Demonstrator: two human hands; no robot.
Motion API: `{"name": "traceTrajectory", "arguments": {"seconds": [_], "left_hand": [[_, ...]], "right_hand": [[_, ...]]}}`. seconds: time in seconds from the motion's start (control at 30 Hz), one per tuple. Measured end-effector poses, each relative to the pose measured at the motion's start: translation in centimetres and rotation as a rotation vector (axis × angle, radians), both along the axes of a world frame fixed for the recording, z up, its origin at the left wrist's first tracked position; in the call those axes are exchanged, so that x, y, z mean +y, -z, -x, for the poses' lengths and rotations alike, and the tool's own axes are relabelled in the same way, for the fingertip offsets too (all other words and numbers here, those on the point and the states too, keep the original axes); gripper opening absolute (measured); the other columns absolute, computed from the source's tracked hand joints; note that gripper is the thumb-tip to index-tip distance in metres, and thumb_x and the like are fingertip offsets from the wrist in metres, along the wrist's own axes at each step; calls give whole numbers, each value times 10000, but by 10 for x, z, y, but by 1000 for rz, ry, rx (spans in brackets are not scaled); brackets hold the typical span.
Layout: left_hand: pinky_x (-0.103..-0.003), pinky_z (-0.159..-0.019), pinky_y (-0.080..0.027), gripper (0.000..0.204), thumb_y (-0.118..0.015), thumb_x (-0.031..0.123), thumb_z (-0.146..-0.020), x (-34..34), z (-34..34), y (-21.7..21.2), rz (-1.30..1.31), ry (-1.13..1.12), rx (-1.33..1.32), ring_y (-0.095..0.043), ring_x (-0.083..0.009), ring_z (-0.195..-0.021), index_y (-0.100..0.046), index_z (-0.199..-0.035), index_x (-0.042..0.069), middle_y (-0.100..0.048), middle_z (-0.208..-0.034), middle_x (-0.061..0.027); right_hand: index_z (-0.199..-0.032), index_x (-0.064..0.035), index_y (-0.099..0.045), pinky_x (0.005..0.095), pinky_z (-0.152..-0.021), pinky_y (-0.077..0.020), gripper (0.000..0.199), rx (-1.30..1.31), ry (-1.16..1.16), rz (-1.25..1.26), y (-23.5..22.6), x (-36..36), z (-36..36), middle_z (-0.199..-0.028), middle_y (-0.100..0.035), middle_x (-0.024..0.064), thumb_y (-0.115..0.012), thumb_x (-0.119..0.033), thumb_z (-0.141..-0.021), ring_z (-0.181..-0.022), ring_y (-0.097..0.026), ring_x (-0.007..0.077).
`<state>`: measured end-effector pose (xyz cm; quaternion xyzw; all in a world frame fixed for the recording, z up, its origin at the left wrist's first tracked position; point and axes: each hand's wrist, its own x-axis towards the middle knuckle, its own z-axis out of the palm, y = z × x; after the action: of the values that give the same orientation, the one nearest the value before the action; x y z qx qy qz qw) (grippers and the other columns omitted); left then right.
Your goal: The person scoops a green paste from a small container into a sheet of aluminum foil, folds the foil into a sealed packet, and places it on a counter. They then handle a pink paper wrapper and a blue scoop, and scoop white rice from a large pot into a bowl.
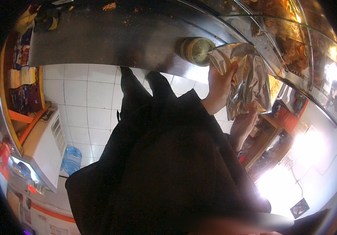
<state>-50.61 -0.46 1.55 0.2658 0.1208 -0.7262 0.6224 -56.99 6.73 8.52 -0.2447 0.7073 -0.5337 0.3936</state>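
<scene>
Silver crinkled foil bag (243,76) sits clamped in my left hand (220,88), thumb over the near-left edge, up at the right of view beside the stainless steel counter (98,39). Right hand (243,124) comes up from below and meets the bag's lower end; fingers are mostly hidden behind the foil, so probably a pinch on the bottom edge, but I can't tell the grip for sure. Round glass jar with greenish contents (196,50) stands on the counter, just left of the bag's top, near touching. Curved glass display case with browned food (290,35) runs far right. White tiled floor (82,102) below, blue water bottle (72,159) and white chest freezer (43,145) at left.

Step in hand, by my read: bag held with both hands at the counter edge, being opened or steadied. Next move calls for a firm hold on both ends and clearance from the jar so it isn't knocked.
</scene>
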Motion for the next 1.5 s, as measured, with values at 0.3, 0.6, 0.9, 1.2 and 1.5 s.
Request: {"name": "traceTrajectory", "arguments": {"seconds": [0.3, 0.6, 0.9, 1.2, 1.5], "left_hand": [[-259, -735, -459, 375, -633, 87, -742, 2, -8, -6, -11, 82, -32, -548, -145, -850, -435, -1052, 12, -534, -965, -74], [-277, -595, -510, 181, -593, 80, -767, 5, -6, 1, -89, 176, 10, -587, -156, -686, -514, -913, 8, -571, -810, -72], [-283, -543, -517, 174, -596, 128, -778, -4, -13, -3, -127, 208, 209, -595, -168, -650, -521, -889, 16, -587, -804, -87], [-282, -522, -522, 264, -631, 152, -758, -4, -19, -11, -24, 248, 269, -597, -167, -667, -496, -940, 18, -581, -818, -87], [-282, -548, -530, 289, -622, 143, -761, -5, -15, -15, -4, 199, 259, -594, -167, -675, -461, -973, 31, -566, -839, -83]], "right_hand": [[-1047, 29, -508, 285, -751, -419, 263, 810, -406, -231, 2, -15, 2, -959, -567, 114, -492, -148, -852, -852, -532, 160], [-1077, 33, -486, 305, -778, -407, 299, 959, -445, -200, 3, -17, -2, -1012, -551, 130, -491, -165, -852, -898, -522, 185], [-1057, 39, -491, 314, -784, -403, 296, 985, -492, -95, 11, -17, -5, -991, -554, 129, -486, -180, -858, -896, -519, 190], [-1030, 37, -507, 320, -756, -410, 250, 1040, -500, -51, 10, -22, -3, -948, -563, 129, -461, -144, -864, -853, -528, 193], [-1047, 32, -500, 333, -780, -405, 241, 1098, -552, -30, 2, -31, -21, -977, -555, 150, -445, -110, -860, -890, -530, 226]]}}
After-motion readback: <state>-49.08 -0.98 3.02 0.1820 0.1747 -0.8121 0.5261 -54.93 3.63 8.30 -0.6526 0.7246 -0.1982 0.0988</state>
